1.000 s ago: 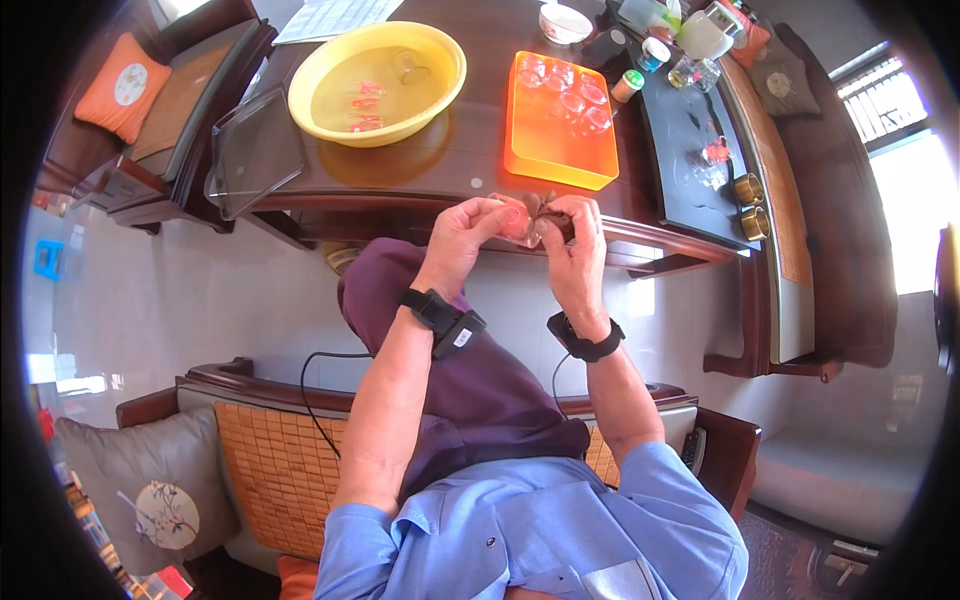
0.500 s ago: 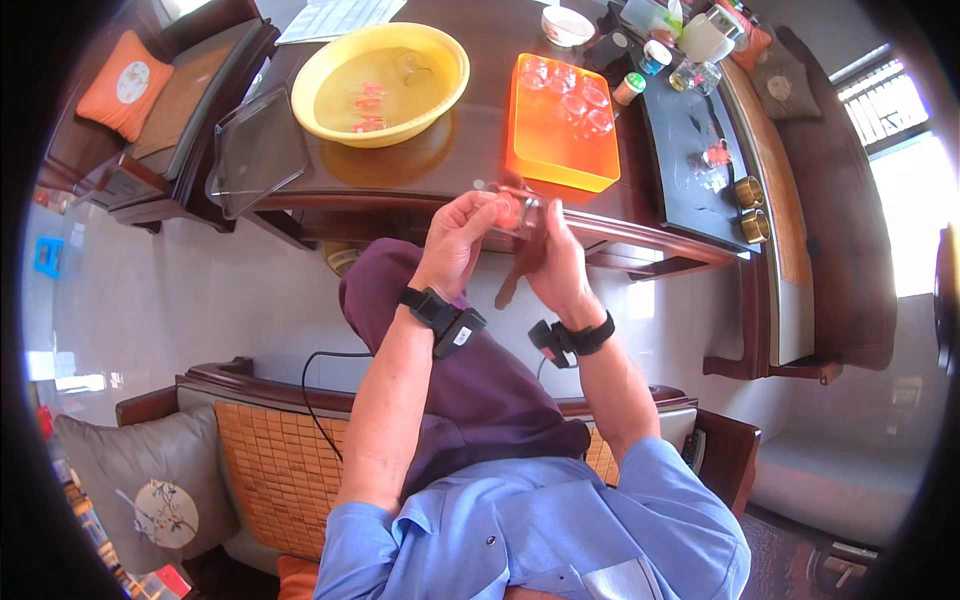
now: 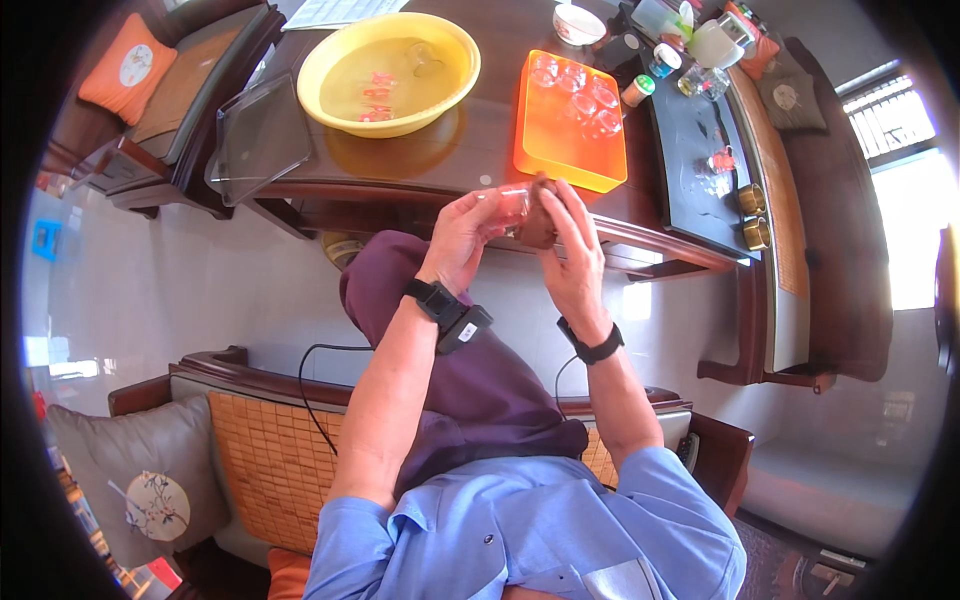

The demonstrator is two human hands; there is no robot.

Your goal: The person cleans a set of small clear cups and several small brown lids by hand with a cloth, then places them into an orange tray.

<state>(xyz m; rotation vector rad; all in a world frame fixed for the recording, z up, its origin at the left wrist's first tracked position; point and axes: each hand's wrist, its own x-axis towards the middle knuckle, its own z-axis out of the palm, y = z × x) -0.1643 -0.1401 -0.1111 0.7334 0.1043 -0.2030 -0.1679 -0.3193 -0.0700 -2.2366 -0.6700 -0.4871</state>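
My left hand grips a small clear glass cup with a reddish tint, held just off the near edge of the table. Wrapped over the cup's right end is a brown cloth, which my right hand presses with bent fingers. Part of the cup is hidden by cloth and fingers. Beyond my hands, an orange tray contains several small clear glass cups toward its far side. To the left, a yellow basin holds water, with red markings and a clear glass item in it.
A clear plastic lid overhangs the table's left edge. On the right, a black tea tray carries two gold-brown cups and a small red item. A white bowl stands behind the orange tray. A cable loops beside my leg.
My right hand has turned and lifted, and the cloth now bunches against the cup's end instead of hanging down. The left hand keeps its hold on the cup.
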